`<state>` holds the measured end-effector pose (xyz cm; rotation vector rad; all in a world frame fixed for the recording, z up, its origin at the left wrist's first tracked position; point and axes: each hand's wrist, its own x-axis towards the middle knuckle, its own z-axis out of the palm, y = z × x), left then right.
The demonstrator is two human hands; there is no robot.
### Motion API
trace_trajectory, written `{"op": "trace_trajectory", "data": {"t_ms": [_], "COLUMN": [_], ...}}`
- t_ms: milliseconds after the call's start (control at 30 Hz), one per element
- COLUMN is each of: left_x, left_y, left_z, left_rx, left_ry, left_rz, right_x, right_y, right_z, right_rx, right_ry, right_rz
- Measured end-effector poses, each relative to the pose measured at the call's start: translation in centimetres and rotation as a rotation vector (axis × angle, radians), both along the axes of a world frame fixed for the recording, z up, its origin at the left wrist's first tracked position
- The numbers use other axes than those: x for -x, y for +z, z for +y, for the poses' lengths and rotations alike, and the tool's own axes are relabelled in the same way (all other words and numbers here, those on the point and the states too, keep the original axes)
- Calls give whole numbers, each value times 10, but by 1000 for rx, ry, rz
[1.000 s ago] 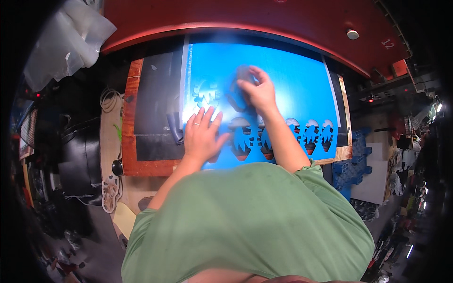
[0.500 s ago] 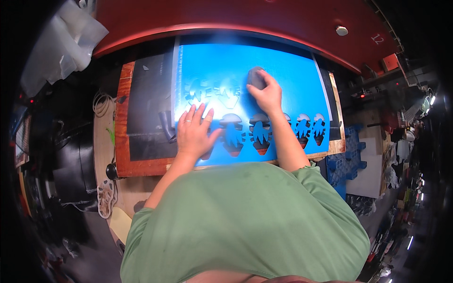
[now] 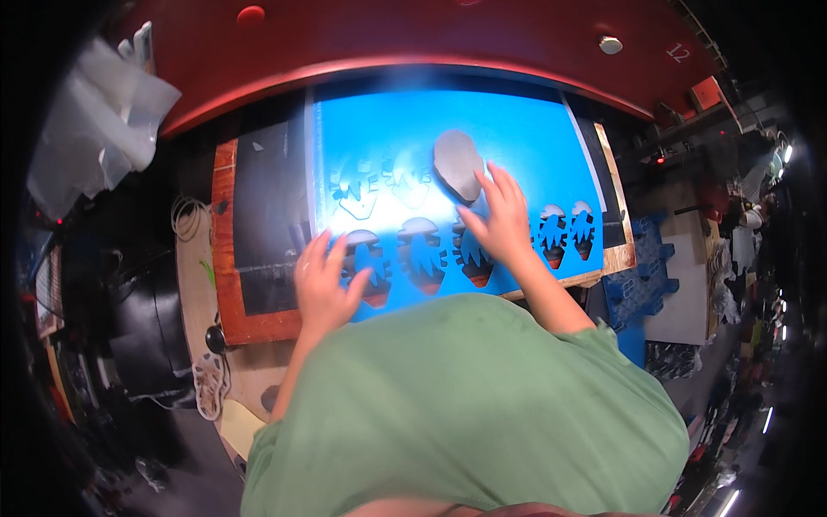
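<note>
A flat grey sole-shaped plate, looking like a cutting die [image 3: 458,164], rests on a glossy blue sheet [image 3: 525,129]. My right hand [image 3: 504,215] is at its lower right end, fingers apart, the index finger and thumb by its edge; whether they touch it is hard to tell. My left hand [image 3: 326,284] is spread with nothing in it over the sheet's lower left edge. Between the hands, the near strip of the sheet has a row of cut-out shapes [image 3: 420,254]. Farther up, two outlines [image 3: 355,188] mark the sheet left of the grey plate.
Beyond the sheet runs a red machine beam [image 3: 388,34] with a pale knob [image 3: 610,45]. Under the sheet lie a black mat [image 3: 271,202] and a reddish-brown board [image 3: 226,284]. Translucent plastic [image 3: 103,121] hangs at the far left. A blue plastic pallet [image 3: 637,276] stands at right.
The grey plate, gripped by my right hand before, now lies flatter and slightly nearer, with the fingers spread at its end. My left hand has drawn back toward me and left.
</note>
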<state>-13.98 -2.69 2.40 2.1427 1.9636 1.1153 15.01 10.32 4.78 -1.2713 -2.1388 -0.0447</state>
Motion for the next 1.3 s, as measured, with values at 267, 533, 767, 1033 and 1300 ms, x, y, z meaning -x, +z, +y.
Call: {"op": "trace_trajectory", "data": {"t_ms": [267, 533, 767, 1033, 1300], "left_x": [27, 36, 79, 83, 96], "left_y": [-64, -56, -61, -71, -60], "left_z": [-43, 36, 85, 94, 94], "left_rx": [-124, -215, -140, -64, -76], "left_ry": [186, 264, 372, 426, 403], "left_rz": [48, 88, -12, -57, -33], "right_x": [-46, -47, -121, -115, -8], "right_y": [-56, -17, 133, 117, -42], "right_z": [-88, -7, 192, 181, 57], "right_rx": [-43, -217, -248, -33, -134], "right_ry": [56, 30, -470, -346, 0], "right_rz": [-83, 5, 358, 160, -122]}}
